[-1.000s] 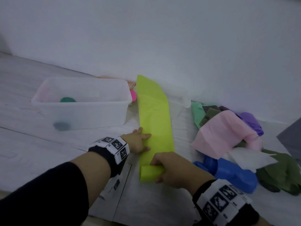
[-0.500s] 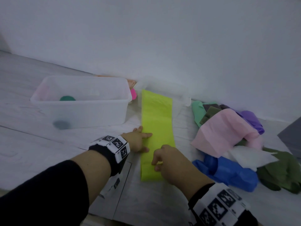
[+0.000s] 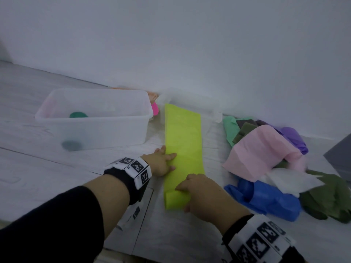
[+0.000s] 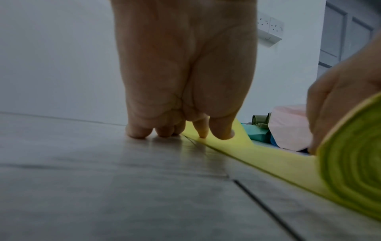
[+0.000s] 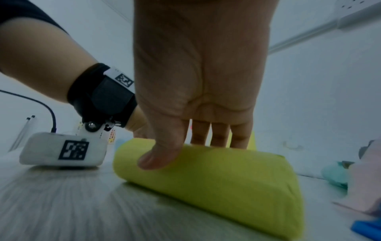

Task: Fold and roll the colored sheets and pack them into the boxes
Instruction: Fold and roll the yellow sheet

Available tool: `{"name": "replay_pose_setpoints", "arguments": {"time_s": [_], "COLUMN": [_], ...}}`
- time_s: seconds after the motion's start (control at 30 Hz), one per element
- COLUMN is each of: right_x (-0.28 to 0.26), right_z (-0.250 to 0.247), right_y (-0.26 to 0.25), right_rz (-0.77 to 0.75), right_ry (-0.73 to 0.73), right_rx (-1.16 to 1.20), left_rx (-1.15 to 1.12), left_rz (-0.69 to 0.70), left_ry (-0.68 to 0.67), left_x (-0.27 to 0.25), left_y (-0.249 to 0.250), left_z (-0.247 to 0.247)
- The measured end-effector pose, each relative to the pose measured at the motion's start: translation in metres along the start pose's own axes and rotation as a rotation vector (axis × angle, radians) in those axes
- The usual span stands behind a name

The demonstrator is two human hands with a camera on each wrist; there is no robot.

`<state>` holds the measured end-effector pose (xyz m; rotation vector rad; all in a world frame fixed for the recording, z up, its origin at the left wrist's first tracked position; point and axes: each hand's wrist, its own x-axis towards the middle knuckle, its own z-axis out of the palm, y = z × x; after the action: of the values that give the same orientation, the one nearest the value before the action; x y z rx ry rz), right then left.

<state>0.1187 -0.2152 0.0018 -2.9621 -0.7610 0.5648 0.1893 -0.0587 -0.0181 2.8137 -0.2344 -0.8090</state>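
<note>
A long yellow-green sheet (image 3: 183, 141) lies as a strip on the floor, running away from me. Its near end is wound into a roll (image 3: 173, 201). My right hand (image 3: 190, 192) grips this roll (image 5: 216, 176), with the thumb (image 5: 156, 156) on the near side and the fingers over the top. My left hand (image 3: 167, 160) presses the strip's left edge flat with straight fingers; its fingertips (image 4: 203, 130) rest on sheet and floor. A clear plastic box (image 3: 106, 133) at the left holds a dark green roll (image 3: 78, 115).
A second clear box (image 3: 191, 99) stands at the wall behind the strip. To the right lies a heap of loose sheets: pink (image 3: 262, 149), blue (image 3: 266, 198), dark green (image 3: 332, 198), purple (image 3: 292, 137), white (image 3: 290, 179). A grey object (image 3: 340, 158) sits far right.
The strip's far end, bent up a second ago, now lies flat. My right hand went forward over the strip and came back onto the roll. The left hand stayed put.
</note>
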Motion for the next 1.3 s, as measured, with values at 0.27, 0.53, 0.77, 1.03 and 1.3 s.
{"name": "replay_pose_setpoints", "arguments": {"time_s": [0.27,0.53,0.77,1.03,1.3], "right_x": [-0.007,0.000,-0.006,-0.005,-0.010], "right_z": [-0.005,-0.012,-0.004,-0.003,-0.001], "right_y": [0.009,-0.002,0.000,0.010,0.013], "right_rz": [0.051,0.123,0.067,0.031,0.016], "right_ry": [-0.123,0.022,0.001,-0.054,-0.114], "right_rx": [0.161,0.097,-0.080,0.078,0.008], "left_rx": [0.003,-0.019,-0.001,-0.004,-0.003], "left_rz": [0.021,0.041,0.038,0.028,0.021], "left_ry": [-0.008,0.003,0.003,-0.003,-0.002], "left_x": [0.004,0.002,0.005,0.005,0.004], "left_y": [-0.005,-0.005,-0.006,-0.006,-0.004], "left_z": [0.002,0.001,0.002,0.001,0.001]}}
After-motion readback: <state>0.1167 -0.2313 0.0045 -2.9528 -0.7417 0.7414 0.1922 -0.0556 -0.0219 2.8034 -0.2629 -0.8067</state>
